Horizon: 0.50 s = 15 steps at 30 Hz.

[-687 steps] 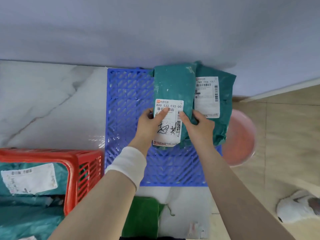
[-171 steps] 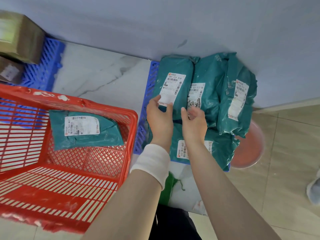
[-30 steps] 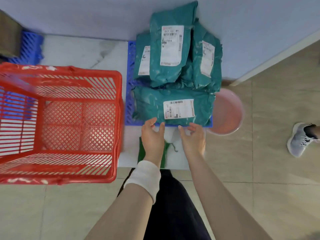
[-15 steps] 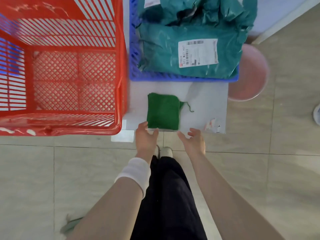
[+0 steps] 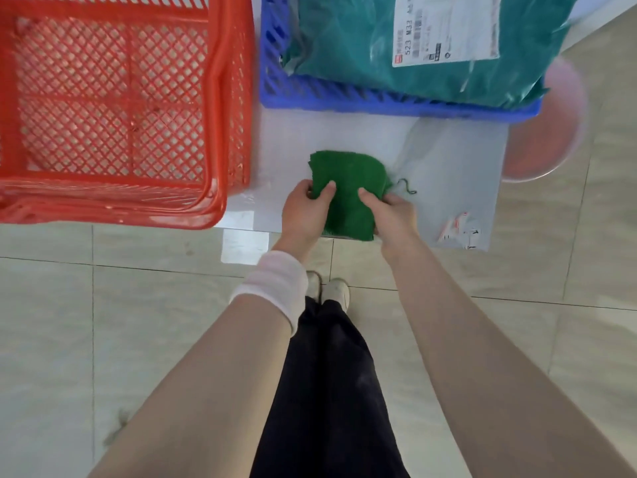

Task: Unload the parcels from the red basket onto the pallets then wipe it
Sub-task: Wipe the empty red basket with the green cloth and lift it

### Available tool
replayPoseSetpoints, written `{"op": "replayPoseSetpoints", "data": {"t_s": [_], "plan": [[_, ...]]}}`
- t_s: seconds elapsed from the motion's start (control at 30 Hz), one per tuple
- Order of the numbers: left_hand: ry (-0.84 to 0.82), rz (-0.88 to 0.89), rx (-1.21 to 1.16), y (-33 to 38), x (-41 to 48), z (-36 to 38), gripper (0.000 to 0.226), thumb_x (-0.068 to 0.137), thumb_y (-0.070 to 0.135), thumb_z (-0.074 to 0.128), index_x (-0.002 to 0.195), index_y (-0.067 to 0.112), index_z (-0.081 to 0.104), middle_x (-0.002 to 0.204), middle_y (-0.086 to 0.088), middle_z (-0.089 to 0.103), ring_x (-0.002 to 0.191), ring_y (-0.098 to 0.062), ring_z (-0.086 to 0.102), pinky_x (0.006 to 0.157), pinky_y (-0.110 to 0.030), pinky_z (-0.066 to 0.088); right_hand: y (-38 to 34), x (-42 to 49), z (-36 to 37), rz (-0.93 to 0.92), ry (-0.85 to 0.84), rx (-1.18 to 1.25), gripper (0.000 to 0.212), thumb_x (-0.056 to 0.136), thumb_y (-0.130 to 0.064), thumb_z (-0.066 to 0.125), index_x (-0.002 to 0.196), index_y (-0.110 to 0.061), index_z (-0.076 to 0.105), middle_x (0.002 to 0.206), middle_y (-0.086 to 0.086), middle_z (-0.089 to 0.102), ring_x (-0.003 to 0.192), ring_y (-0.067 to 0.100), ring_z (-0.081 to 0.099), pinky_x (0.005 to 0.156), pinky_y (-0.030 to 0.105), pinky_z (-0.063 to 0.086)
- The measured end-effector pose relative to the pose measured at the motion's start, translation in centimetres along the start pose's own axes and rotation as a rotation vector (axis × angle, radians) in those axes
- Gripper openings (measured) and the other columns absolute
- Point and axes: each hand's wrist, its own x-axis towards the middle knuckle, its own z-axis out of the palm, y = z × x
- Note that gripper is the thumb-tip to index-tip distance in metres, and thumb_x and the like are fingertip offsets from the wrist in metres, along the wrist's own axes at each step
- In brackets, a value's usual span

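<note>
A folded green cloth (image 5: 348, 181) lies on the white marble step. My left hand (image 5: 303, 210) pinches its left edge, thumb on top. My right hand (image 5: 389, 210) pinches its right edge the same way. The red basket (image 5: 220, 108) stands at the upper left with nothing inside it. A teal parcel (image 5: 348, 46) with a white label lies on the blue pallet (image 5: 379, 100) at the top; parcels further back are out of frame.
A pink basin (image 5: 544, 146) sits on the floor right of the pallet. The white step (image 5: 448, 174) ends at a front edge by my feet (image 5: 329, 293); beige floor tiles lie below. A torn label scrap (image 5: 458, 229) is on the step.
Both hands have moved forward from the step's edge and taken hold of the green cloth. The view has dropped closer; the cloth's near edge is lifted.
</note>
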Motion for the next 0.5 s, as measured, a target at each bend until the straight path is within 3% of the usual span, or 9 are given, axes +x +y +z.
{"op": "replayPoseSetpoints", "data": {"t_s": [0.13, 0.27, 0.37, 0.5], "plan": [[-0.042, -0.037, -0.189, 1.5, -5.0, -1.3, 0.017, 0.093, 0.027, 0.05, 0.1, 0.011, 0.051, 0.096, -0.001, 0.059, 0.092, -0.019, 0.059, 0.074, -0.026, 0.05, 0.2, -4.7, -3.3, -0.07, -0.063, 0.139, 0.01, 0.078, -0.026, 0.069, 0.085, -0.018, 0.067, 0.09, 0.002, 0.072, 0.085, 0.013, 0.067, 0.082, 0.034, 0.054], [-0.034, 0.009, -0.286, 4.7, -12.2, -2.8, 0.022, 0.093, 0.031, 0.05, 0.097, 0.01, 0.052, 0.096, -0.006, 0.061, 0.089, -0.02, 0.059, 0.079, -0.035, 0.05, -1.1, -12.1, -6.5, -0.178, -0.09, 0.273, 0.005, 0.079, -0.022, 0.066, 0.079, -0.024, 0.071, 0.08, -0.013, 0.074, 0.077, 0.0, 0.068, 0.061, 0.009, 0.048], [0.012, 0.107, -0.342, 7.5, -17.2, -4.5, 0.014, 0.094, 0.024, 0.049, 0.095, 0.011, 0.052, 0.093, -0.004, 0.061, 0.086, -0.017, 0.057, 0.081, -0.036, 0.048, -3.1, -17.1, -8.3, -0.203, -0.141, 0.423, 0.016, 0.084, -0.012, 0.06, 0.079, -0.02, 0.072, 0.079, -0.008, 0.074, 0.075, 0.006, 0.07, 0.061, 0.017, 0.053], [0.036, 0.25, -0.406, 10.2, -21.4, -7.7, 0.005, 0.094, 0.018, 0.048, 0.09, 0.018, 0.051, 0.087, 0.007, 0.062, 0.077, -0.003, 0.057, 0.07, -0.017, 0.046, -6.4, -22.2, -8.2, -0.125, -0.211, 0.554, 0.018, 0.086, -0.011, 0.054, 0.099, -0.013, 0.066, 0.092, 0.002, 0.072, 0.085, 0.018, 0.068, 0.072, 0.036, 0.055]]}}
